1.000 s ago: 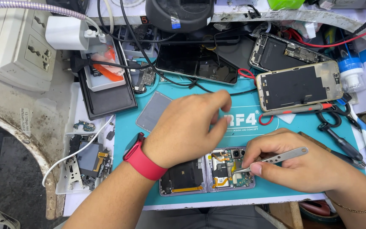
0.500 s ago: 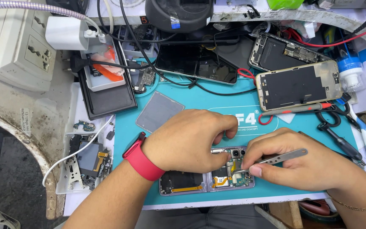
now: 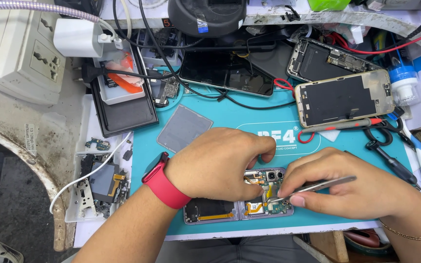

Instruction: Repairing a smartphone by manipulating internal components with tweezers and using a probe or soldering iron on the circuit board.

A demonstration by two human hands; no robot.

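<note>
Between the two hands, near the front edge of the teal mat [image 3: 220,122], lay an opened folding phone [image 3: 239,207] with its back removed. The right hand [image 3: 352,187] kept its grip closed on a pair of metal tweezers [image 3: 317,186], pinched between thumb and forefinger, with the tips lowered onto the exposed board just below the camera module [image 3: 272,174]. The left hand [image 3: 218,163], a red watch [image 3: 164,181] on its wrist, lay over the phone's upper left part with fingers curled down at the top edge; whether that grip was closed on anything could not be told, since the fingertips were hidden. That hand covered much of the phone, so only the lower strip and the right half showed. What the tweezer tips touched was too small to make out. Farther out on the surface, a grey square plate [image 3: 183,127] lay beyond the left hand, another opened phone [image 3: 344,100] beyond the right, and a black tray [image 3: 123,109] stood at the mat's left edge.
</note>
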